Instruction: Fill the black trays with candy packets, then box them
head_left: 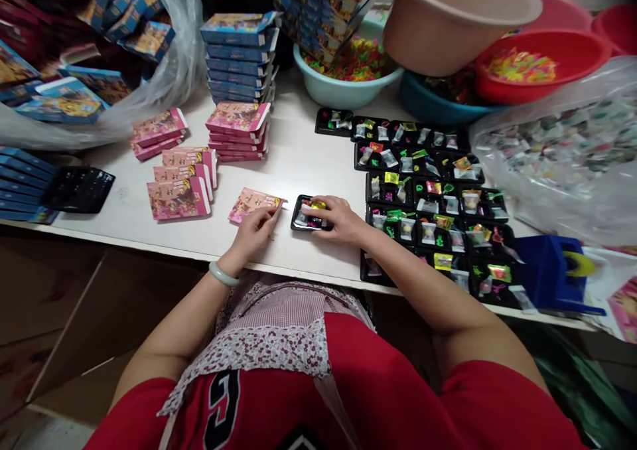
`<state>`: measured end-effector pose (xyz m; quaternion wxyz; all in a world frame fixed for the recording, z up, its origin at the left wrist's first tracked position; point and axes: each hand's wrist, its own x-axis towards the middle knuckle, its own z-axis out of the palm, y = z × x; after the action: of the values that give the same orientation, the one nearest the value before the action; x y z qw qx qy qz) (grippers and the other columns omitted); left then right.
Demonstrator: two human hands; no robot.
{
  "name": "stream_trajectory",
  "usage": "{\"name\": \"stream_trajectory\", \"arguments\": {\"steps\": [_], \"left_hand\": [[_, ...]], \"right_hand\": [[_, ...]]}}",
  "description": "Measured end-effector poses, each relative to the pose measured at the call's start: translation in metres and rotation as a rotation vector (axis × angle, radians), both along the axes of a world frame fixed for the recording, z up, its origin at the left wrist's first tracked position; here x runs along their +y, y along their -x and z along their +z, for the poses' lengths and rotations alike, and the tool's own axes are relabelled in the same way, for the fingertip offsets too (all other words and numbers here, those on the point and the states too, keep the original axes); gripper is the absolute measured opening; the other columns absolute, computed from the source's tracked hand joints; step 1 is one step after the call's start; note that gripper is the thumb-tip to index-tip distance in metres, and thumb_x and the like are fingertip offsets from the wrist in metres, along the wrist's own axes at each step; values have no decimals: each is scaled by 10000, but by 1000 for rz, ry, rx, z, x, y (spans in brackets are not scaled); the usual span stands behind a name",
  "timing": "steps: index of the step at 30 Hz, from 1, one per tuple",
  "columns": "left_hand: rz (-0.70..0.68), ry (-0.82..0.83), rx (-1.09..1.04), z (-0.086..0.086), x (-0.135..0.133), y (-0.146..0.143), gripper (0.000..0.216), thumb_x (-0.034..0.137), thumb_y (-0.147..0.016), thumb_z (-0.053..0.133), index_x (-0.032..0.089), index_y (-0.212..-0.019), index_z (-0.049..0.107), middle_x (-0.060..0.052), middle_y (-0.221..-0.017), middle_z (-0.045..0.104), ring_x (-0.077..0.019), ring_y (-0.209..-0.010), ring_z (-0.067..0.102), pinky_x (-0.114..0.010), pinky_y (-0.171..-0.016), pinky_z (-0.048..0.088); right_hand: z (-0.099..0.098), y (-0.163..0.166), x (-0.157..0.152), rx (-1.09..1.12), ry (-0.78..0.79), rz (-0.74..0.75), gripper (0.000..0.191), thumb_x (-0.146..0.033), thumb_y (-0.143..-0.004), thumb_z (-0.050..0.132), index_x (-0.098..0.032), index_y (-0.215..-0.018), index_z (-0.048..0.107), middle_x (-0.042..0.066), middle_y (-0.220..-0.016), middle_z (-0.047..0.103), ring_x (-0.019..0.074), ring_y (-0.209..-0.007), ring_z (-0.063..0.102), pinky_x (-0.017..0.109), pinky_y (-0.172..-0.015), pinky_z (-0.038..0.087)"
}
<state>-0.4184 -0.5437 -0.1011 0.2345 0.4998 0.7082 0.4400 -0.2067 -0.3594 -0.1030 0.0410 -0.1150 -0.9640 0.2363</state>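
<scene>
White bench [303, 145] spans the frame. Right of centre: a block of filled trays [423, 195], small wrapped packets [442, 261] in each, no boxes round them. Upper L of centre, a stack of blue boxes [236, 65]; below it in frame, a stack of pink boxes [239, 131], contents can't be told. Further L, a loose group of similar cartons [179, 198], white flaps at R ends. Approx. midway, I'd judge — plenty of trays lie unboxed at R, and the one in hand isn't in a box yet. Lower centre, the near pink box [251, 204] lies printed side up; L hand [256, 231] pinches its R end. Just right of it, apart — the black tray [298, 226], shallow, shiny, rectangular w/ rounded corners; R hand [338, 221] grips its R end, fingers partly over a yellow packet [317, 204].
</scene>
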Motion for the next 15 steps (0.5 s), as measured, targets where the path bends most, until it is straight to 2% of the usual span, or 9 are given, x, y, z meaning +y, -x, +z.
{"name": "stream_trajectory", "arguments": {"steps": [3, 5, 11, 13, 15], "left_hand": [[9, 21, -175, 8, 4, 7, 336, 497, -880, 642, 205, -725, 581, -138, -1215, 750, -266, -1067, 697, -399, -869, 585], [-6, 35, -254, 15, 6, 9, 379, 533, -838, 699, 197, -706, 586, -138, -1198, 752, -259, -1020, 695, -369, -797, 590], [-32, 106, -388, 22, 10, 12, 365, 500, -742, 798, 191, -683, 612, -54, -837, 727, -152, -647, 590, -280, -571, 528], [-41, 120, -411, 19, 12, 11, 345, 473, -735, 793, 187, -676, 610, -58, -858, 728, -137, -619, 574, -268, -547, 508], [-38, 123, -413, 14, 14, 9, 351, 473, -727, 783, 182, -661, 598, -87, -971, 752, -148, -659, 604, -272, -552, 509]], "right_hand": [[4, -2, -13, 83, 33, 139, 534, -412, -920, 706, -396, -1447, 619, 74, -1554, 518, 341, -1398, 461, 555, -1151, 371], [4, 2, -16, 124, 47, 167, 535, -413, -925, 703, -390, -1452, 614, 79, -1541, 526, 335, -1394, 467, 547, -1151, 371], [-9, 17, -19, 137, 44, 102, 537, -415, -915, 722, -369, -1441, 626, 93, -1522, 530, 342, -1384, 459, 557, -1131, 384], [-14, 20, -27, 115, 11, 73, 528, -405, -922, 717, -332, -1439, 639, 116, -1526, 523, 360, -1365, 458, 566, -1125, 383], [-17, 24, -36, 71, -27, 32, 510, -391, -933, 699, -302, -1433, 652, 135, -1525, 521, 384, -1352, 445, 580, -1118, 381]]}}
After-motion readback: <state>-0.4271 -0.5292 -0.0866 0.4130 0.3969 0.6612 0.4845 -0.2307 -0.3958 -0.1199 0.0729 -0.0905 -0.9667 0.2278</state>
